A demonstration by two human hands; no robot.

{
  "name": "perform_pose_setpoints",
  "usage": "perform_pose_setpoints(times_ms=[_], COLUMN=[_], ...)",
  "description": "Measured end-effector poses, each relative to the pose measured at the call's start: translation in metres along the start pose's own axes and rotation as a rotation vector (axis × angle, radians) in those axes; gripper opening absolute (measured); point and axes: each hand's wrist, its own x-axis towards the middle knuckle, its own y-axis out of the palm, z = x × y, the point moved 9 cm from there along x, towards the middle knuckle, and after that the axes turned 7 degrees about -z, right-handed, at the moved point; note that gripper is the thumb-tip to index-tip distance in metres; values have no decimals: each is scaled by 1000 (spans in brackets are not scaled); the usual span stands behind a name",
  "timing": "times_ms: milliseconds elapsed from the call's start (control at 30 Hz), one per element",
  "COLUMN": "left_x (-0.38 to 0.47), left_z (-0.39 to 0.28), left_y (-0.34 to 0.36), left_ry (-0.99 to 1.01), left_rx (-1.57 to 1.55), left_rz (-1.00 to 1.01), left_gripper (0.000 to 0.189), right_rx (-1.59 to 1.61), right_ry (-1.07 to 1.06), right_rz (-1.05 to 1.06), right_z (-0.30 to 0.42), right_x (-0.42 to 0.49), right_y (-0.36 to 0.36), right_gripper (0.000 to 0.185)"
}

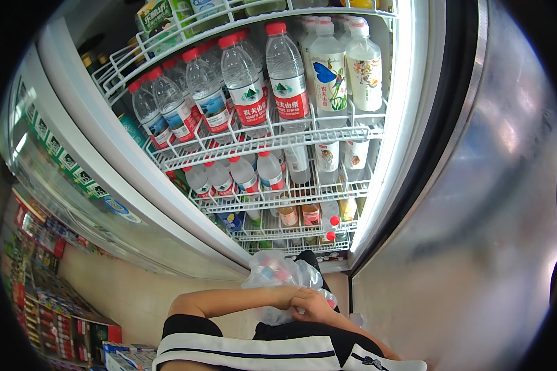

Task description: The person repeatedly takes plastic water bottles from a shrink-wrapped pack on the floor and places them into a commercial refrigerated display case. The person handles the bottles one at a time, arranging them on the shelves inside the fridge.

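Observation:
Low in front of my body, my left hand (285,297) and my right hand (312,304) meet at a clear plastic bag (278,271). Red-capped bottles show through the film. My fingers overlap and are closed at the bag's upper part; which hand bears the grip is partly hidden. Beyond the bag, a lit drinks cooler holds red-capped water bottles (288,86) on a white wire shelf (260,146). White-labelled bottles (329,79) stand to their right. Smaller water bottles (244,175) are on the shelf below, and tea-coloured drinks (311,214) lower down.
The cooler's glass door (97,199) stands open at the left, with printed codes along it. A metallic panel (455,222) is at the right. Store shelves with packaged goods (60,329) and boxes (129,357) are at the lower left, beside the tiled floor (106,280).

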Motion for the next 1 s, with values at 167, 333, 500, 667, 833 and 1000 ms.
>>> perform_pose_setpoints(times_ms=[167, 333, 500, 667, 833, 1000], left_x=[22, 37, 17, 10, 20, 43], left_z=[5, 28, 39, 41, 35, 22], left_y=[29, 58, 62, 70, 76, 85], left_ry=[-17, -238, -309, -336, -314, -268], left_rx=[-130, -114, -129, -139, -153, -175], left_rz=[65, 89, 65, 61, 63, 64], left_gripper=[28, 29, 30, 32, 33, 34], right_rx=[-58, -104, -79, -69, -19, -8], right_ry=[10, 41, 25, 51, 51, 74], right_rz=[47, 91, 69, 18, 25, 21], right_z=[2, -5, -1, -7, -6, -9], right_x=[0, -4, 0, -2, -1, -5], right_y=[2, 9, 7, 5, 7, 7], right_gripper=[12, 13, 14, 14, 15, 16])
